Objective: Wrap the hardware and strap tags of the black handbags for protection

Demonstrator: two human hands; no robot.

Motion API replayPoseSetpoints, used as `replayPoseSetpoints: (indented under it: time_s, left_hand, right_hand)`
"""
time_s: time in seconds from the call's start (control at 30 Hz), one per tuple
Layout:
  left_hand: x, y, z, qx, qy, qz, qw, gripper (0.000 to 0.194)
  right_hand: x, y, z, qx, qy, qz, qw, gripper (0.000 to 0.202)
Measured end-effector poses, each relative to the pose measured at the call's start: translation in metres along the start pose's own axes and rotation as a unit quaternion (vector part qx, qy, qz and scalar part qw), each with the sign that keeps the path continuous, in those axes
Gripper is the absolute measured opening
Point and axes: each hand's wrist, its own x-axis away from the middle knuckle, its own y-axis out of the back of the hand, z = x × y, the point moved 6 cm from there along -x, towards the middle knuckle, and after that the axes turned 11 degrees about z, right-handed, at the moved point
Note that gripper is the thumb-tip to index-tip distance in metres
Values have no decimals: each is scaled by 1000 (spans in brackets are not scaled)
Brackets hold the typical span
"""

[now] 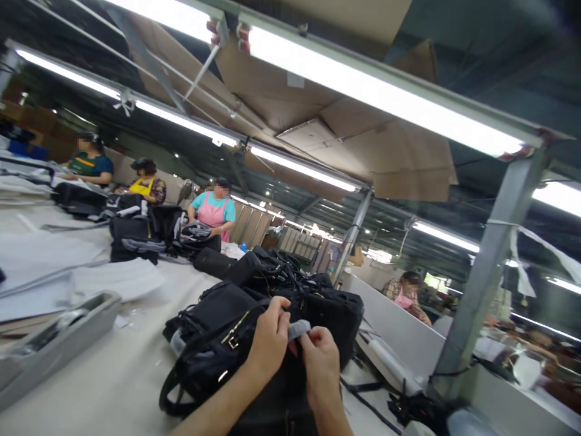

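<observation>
Strip [299,330] — grey, short in its visible part, raised over the black bags [336,315] and caught between two hands. Runs crosswise from the left hand [269,342] to the right hand [321,360], with a slight upward bow in the middle. Long axis roughly from hand to hand, not along the forearms; ends hidden behind fingers, so full length impossible to tell. Left grip closed on the left end, thumb and forefinger together; right grip pinched on the other end, fingertips bent down over the grey. Neither hand clearly nearer, with both at the strip and only a small visible stretch between. Firmness of either pinch not readable from this view.

Sits above the bags on the bench [131,363], toward the bench's right edge, on the side of the white partition [394,315]. Near edge and near corners of the bench out of view. Just left of the left hand, a gold zip [235,327], slanting up toward the far end; farther left and nearer, a looped black strap [169,387]. Beneath and between the wrists, dark fabric — too dark for telling which bag, or whether joined to the strip. Well apart on the left, a grey tray [102,330], with white papers [40,254] beyond, toward the bench's far end.
</observation>
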Motion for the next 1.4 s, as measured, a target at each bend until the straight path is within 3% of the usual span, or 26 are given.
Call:
replayPoseSetpoints:
  time_s: [0.13, 0.2, 0.3, 0.37, 0.43, 0.5, 0.53, 0.7, 0.83, 0.93, 1.07, 1.13, 1.23, 1.4]
  left_hand:
    - [-16, 3, 3, -89, 18, 40, 995, 20]
    - [-25, 3, -4, -117, -3, 70, 991, 11]
    - [-24, 1, -20, -169, -46, 65, 982, 18]
    - [-11, -7, -30, -241, -109, 62, 962, 19]
    - [11, -22, -37, -328, -208, 75, 918, 17]
    - [37, -37, -36, -378, -292, 90, 874, 20]
    - [47, -42, -33, -371, -303, 96, 872, 23]
    - [69, -41, -7, -166, -164, 126, 964, 24]
    - [77, -29, -6, -83, -125, 107, 983, 26]
    - [79, -20, -2, 14, -58, 90, 994, 19]
    - [81, -18, 14, 142, 87, 63, 984, 10]
    - [81, -20, 19, 203, 133, 65, 968, 16]
    - [78, -24, 21, 218, 183, 122, 951, 25]
    - [71, -22, 20, 153, 234, 205, 938, 19]
  right_hand:
    - [-5, -9, -5, -78, 16, -11, 997, 44]
    - [0, -10, -8, -112, 15, -11, 994, 49]
    - [13, -4, -17, -136, -33, -18, 990, 62]
    - [25, 1, -24, -118, -80, 9, 990, 55]
    - [36, 2, -29, -121, -102, 75, 985, 47]
    - [47, 2, -32, -167, -104, 142, 970, 45]
    - [52, 2, -33, -190, -108, 165, 962, 46]
    - [69, 9, -38, -194, -175, 196, 945, 37]
    - [70, 9, -27, -168, -176, 225, 944, 40]
    - [65, 15, -23, -55, -187, 184, 963, 40]
    - [62, 11, -13, -21, -171, 183, 968, 39]
    - [64, 9, -8, -41, -173, 181, 967, 42]
    - [63, 9, -5, -69, -171, 147, 972, 47]
    - [59, 9, -8, -61, -133, 110, 983, 50]
